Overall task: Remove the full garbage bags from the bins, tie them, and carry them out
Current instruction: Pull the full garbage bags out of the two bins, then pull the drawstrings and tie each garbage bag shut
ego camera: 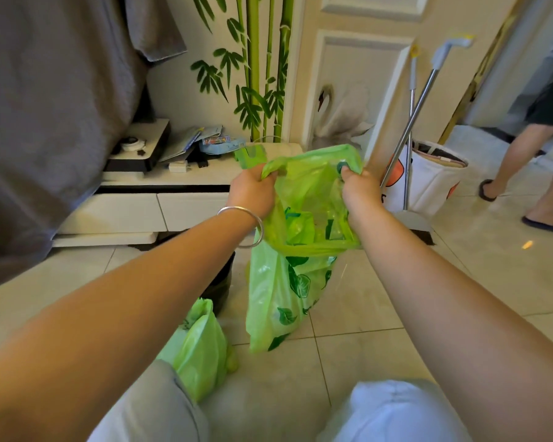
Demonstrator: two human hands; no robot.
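**Green bag held open above the floor**

The left hand [253, 189] and the right hand [361, 188] each close their fingers on the rim of a thin green plastic bag with leaf print [284, 291]. The bag hangs open above the tiled floor [380, 320]. A second green plastic bag [198, 349] lies near a dark bin [221, 282].

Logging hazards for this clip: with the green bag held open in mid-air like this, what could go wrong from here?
1. The green bag hangs untied, its mouth spread between the left hand and right hand; a slipped grip could spill its contents onto the tiles.
2. The second green bag lies on the floor by the person's knees, a possible trip point.
3. Another person's legs are close by on the right, so carrying out could cause a bump.
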